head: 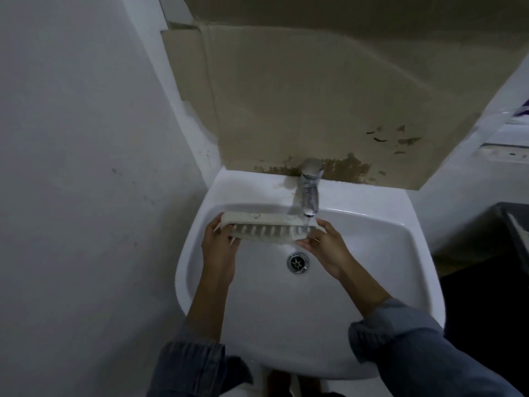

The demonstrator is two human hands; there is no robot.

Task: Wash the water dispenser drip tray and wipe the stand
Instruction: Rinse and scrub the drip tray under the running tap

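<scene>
Now both hands hold the drip tray [266, 229] over the white sink [272, 305], between the chrome faucet [309, 190] and the drain [297, 262]. The fingers [213, 224] of the left hand [220, 239] curl round its left end. The right hand [323, 242] pinches its right end. The faucet spout stands just over this right end and hides a small part of it. Behind the sink a stained brown cardboard sheet [315, 96] covers the wall. A grey wall [71, 138] is at left, a dark box-like thing [501, 233] at right.
</scene>
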